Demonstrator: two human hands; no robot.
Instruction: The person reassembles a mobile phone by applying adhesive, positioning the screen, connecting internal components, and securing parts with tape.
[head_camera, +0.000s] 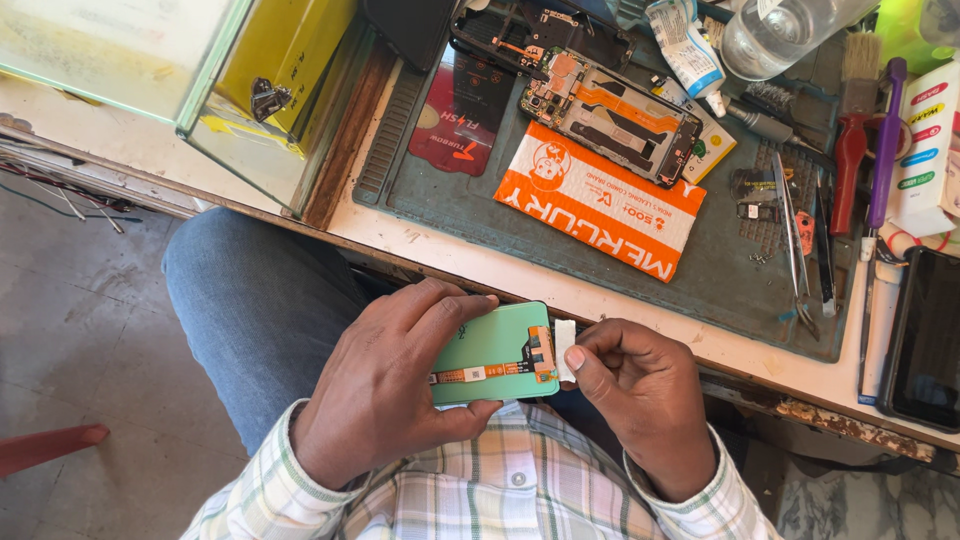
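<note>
Low in the frame, above a checked shirt and a blue-jeaned lap, the left hand (385, 385) wraps a green-backed phone screen panel (492, 350), thumb and fingers closed on its long edges, likely to steady it. Just right, the right hand (640, 390) pinches a small white tab (565, 345) at the panel's short end, beside its orange flex cable (510, 368). Beyond, past the tabletop (560, 285) edge, a grey work mat (450, 210) holds an opened phone (610, 118), an orange packet (600, 200) and tweezers (790, 230); little bare room remains.
</note>
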